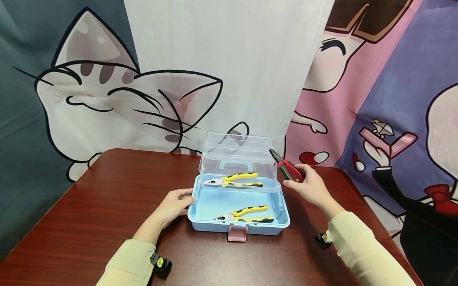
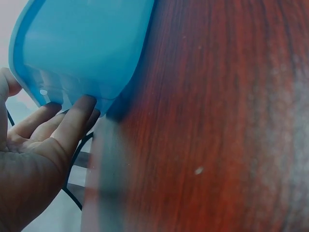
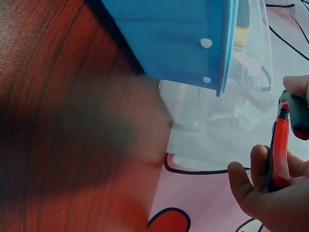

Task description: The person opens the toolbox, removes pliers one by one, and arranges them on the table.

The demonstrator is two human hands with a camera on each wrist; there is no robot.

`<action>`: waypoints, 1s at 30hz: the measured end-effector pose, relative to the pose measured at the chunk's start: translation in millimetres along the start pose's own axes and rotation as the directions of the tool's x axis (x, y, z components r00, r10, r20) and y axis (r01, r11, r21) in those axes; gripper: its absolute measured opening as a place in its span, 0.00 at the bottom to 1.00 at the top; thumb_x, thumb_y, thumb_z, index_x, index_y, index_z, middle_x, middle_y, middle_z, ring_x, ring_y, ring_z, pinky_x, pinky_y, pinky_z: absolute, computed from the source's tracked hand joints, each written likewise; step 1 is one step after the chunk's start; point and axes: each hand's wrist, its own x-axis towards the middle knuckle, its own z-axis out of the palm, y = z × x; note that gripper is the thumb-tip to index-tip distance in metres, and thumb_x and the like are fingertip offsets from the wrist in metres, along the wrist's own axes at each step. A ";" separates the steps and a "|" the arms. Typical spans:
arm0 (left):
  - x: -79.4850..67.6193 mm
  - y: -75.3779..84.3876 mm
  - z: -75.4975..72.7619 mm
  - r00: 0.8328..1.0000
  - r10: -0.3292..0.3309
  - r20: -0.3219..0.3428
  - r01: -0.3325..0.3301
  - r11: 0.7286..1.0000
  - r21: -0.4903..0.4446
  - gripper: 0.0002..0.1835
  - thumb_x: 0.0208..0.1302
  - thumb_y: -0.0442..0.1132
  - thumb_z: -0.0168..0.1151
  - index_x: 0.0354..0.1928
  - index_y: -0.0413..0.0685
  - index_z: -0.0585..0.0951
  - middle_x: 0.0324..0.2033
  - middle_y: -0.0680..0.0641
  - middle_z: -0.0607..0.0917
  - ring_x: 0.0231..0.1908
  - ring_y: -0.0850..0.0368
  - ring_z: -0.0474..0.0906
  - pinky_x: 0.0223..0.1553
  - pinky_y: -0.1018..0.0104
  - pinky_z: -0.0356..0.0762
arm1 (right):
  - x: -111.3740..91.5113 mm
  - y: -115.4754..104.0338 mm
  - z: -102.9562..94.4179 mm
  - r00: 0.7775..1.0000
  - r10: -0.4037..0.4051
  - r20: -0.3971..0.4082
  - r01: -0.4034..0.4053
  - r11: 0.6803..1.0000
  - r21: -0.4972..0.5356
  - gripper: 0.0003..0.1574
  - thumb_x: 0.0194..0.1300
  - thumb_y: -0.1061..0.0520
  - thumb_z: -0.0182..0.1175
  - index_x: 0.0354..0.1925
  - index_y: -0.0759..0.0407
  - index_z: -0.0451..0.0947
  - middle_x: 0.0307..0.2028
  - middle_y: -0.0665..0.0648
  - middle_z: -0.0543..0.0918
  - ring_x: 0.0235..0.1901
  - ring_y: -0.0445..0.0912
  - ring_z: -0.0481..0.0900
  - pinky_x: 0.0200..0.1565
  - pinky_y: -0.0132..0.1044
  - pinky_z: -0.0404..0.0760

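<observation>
A light-blue toolbox point(image 1: 222, 200) stands on the table with its clear lid point(image 1: 237, 159) raised at the back. My left hand point(image 1: 177, 204) grips its left side, thumb at the rim; in the left wrist view the fingers point(image 2: 72, 121) press the outer wall. My right hand point(image 1: 309, 184) holds red-and-black pliers point(image 1: 286, 165) in the air right of the lid, jaws pointing up and left. In the right wrist view a red handle point(image 3: 279, 154) lies against the fingers. Yellow-and-black pliers point(image 1: 247, 214) lie near the box's front; a second yellow-and-black pair point(image 1: 234, 180) shows behind clear plastic at the back.
A pink latch point(image 1: 237, 233) hangs at the front of the box. The dark red wooden table point(image 1: 118, 210) extends on both sides. Behind it hangs a printed cloth point(image 1: 229, 47) with cartoon figures, close to the table's back edge.
</observation>
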 end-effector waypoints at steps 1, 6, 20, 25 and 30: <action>0.1 -0.2 0.1 1.000 0.000 -0.001 0.000 1.000 -0.001 0.28 0.65 0.35 0.52 0.66 0.32 0.64 0.59 0.31 0.74 0.55 0.45 0.76 0.47 0.54 0.82 | -0.4 0.7 -0.1 1.000 0.000 0.000 0.000 1.000 -0.001 0.42 0.55 0.45 0.67 0.61 0.63 0.64 0.51 0.64 0.76 0.45 0.54 0.76 0.42 0.37 0.77; 0.0 -0.5 0.6 1.000 0.004 -0.002 -0.004 1.000 -0.010 0.28 0.65 0.35 0.52 0.66 0.32 0.64 0.58 0.31 0.74 0.54 0.45 0.77 0.47 0.54 0.82 | -2.2 4.8 -0.9 1.000 0.010 0.016 -0.009 1.000 -0.026 0.47 0.57 0.45 0.66 0.66 0.66 0.61 0.48 0.66 0.74 0.41 0.53 0.72 0.36 0.35 0.75; 2.1 -0.9 0.2 1.000 -0.001 -0.009 0.001 1.000 -0.006 0.28 0.64 0.34 0.52 0.66 0.33 0.65 0.58 0.31 0.75 0.54 0.46 0.77 0.46 0.56 0.82 | -11.3 16.5 1.1 0.999 0.049 0.004 -0.049 0.999 -0.004 0.43 0.55 0.45 0.67 0.61 0.65 0.64 0.41 0.63 0.73 0.37 0.49 0.71 0.32 0.34 0.73; 1.3 -0.2 0.3 1.000 0.008 -0.005 -0.008 1.000 0.003 0.28 0.65 0.34 0.51 0.66 0.32 0.64 0.58 0.30 0.75 0.53 0.46 0.77 0.46 0.56 0.82 | -12.3 22.3 2.2 0.998 0.062 0.014 -0.062 0.998 0.017 0.44 0.55 0.44 0.68 0.61 0.65 0.63 0.40 0.62 0.73 0.37 0.49 0.70 0.32 0.33 0.73; 1.4 -0.7 -0.2 1.000 -0.002 -0.005 0.002 1.000 0.005 0.28 0.65 0.34 0.51 0.66 0.33 0.64 0.58 0.31 0.75 0.54 0.46 0.77 0.46 0.56 0.82 | -15.3 25.8 3.2 0.997 0.072 0.021 -0.072 0.997 0.030 0.45 0.55 0.44 0.67 0.62 0.66 0.62 0.42 0.64 0.74 0.37 0.49 0.72 0.32 0.33 0.74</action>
